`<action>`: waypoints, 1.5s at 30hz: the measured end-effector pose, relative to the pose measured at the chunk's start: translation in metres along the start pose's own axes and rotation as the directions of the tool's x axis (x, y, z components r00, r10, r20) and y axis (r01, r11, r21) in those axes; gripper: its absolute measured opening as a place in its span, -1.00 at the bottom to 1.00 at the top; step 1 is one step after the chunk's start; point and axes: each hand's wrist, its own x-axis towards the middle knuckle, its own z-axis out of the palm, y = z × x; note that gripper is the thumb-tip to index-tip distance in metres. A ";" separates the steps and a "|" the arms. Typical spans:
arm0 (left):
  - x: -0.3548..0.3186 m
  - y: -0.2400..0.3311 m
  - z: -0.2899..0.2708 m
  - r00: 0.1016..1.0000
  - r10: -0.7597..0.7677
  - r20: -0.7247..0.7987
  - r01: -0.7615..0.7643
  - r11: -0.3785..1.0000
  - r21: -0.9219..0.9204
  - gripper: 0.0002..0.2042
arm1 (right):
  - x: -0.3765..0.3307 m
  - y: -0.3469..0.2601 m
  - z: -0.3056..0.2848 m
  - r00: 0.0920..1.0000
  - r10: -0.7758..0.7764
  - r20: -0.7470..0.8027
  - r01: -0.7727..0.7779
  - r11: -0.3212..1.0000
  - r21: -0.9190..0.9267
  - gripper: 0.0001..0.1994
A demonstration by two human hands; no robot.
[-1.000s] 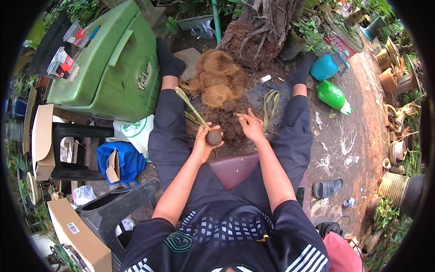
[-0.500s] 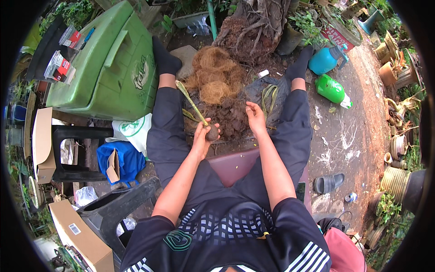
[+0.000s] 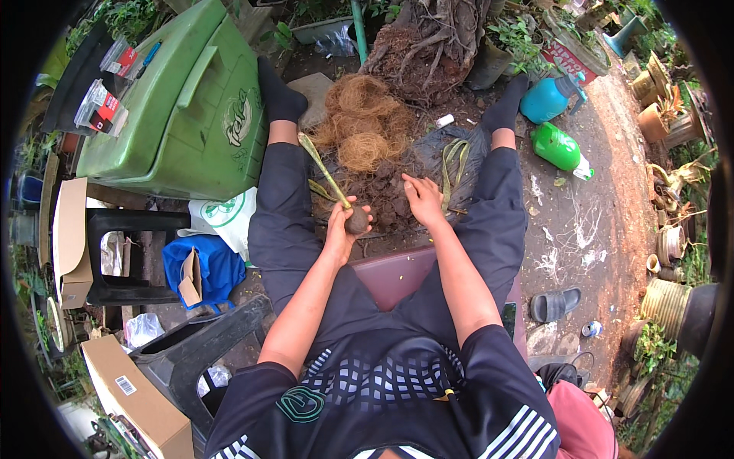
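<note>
My left hand [image 3: 338, 231] is wrapped around a dark round ball of soil [image 3: 357, 221]. A pale green plant stem [image 3: 327, 176] rises from that ball, leaning up and to the left, its top end cut. At the right side of a heap of dark crumbly soil [image 3: 381, 200] is my right hand [image 3: 425, 202], fingers partly stretched out and nothing visible in them. Just beyond the heap lies a tangle of brown coconut fibre [image 3: 364, 122]. Long strap-like leaves [image 3: 454, 164] rest on a black plastic sheet [image 3: 430, 153] beside my right hand.
A large green cooler box [image 3: 176, 115] stands to the left, near a blue bag [image 3: 200, 268] and black stools [image 3: 126, 229]. A root-covered trunk [image 3: 428, 53] is at the far side. On the right are a teal spray bottle [image 3: 547, 99], a green bottle [image 3: 556, 147] and a slipper [image 3: 556, 304].
My right hand has moved slightly left and toward the soil heap, its fingers now lower over the soil. The left hand keeps the stem and soil ball nearly in place.
</note>
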 end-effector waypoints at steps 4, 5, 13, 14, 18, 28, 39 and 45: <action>0.000 0.000 0.001 1.000 0.005 0.023 -0.005 1.000 0.003 -0.67 | 0.004 0.007 -0.003 0.991 0.110 -0.077 -0.041 0.795 0.605 -0.67; 0.000 0.000 0.001 1.000 0.005 0.031 -0.005 1.000 0.006 -0.67 | 0.005 0.008 -0.001 0.983 0.159 -0.095 -0.026 0.627 0.779 -0.69; -0.003 0.002 0.002 0.999 0.007 0.048 -0.006 1.000 -0.026 -0.67 | -0.002 -0.012 -0.031 0.973 0.197 -0.122 -0.016 0.583 0.812 -0.79; -0.004 0.003 0.003 0.999 0.004 0.053 -0.001 0.999 -0.052 -0.66 | -0.005 -0.021 -0.040 0.977 0.175 -0.123 -0.010 0.610 0.792 -0.72; -0.004 0.001 0.007 0.998 0.028 0.053 -0.028 1.000 -0.007 -0.62 | -0.041 -0.051 -0.059 0.984 0.003 -0.179 0.150 0.529 0.835 -0.59; -0.002 0.000 0.000 0.998 0.055 -0.001 -0.055 0.989 0.134 -0.63 | -0.092 -0.055 0.002 0.945 0.037 0.326 -0.308 0.441 0.843 -0.67; -0.001 -0.008 0.011 0.994 0.113 -0.002 -0.111 0.979 0.170 -0.62 | -0.087 -0.050 0.008 0.955 0.054 0.293 -0.288 0.416 0.862 -0.71; -0.009 -0.009 0.010 0.997 0.056 0.051 -0.069 0.944 0.322 -0.63 | -0.088 -0.054 0.009 0.987 0.023 0.161 -0.155 0.437 0.886 -0.70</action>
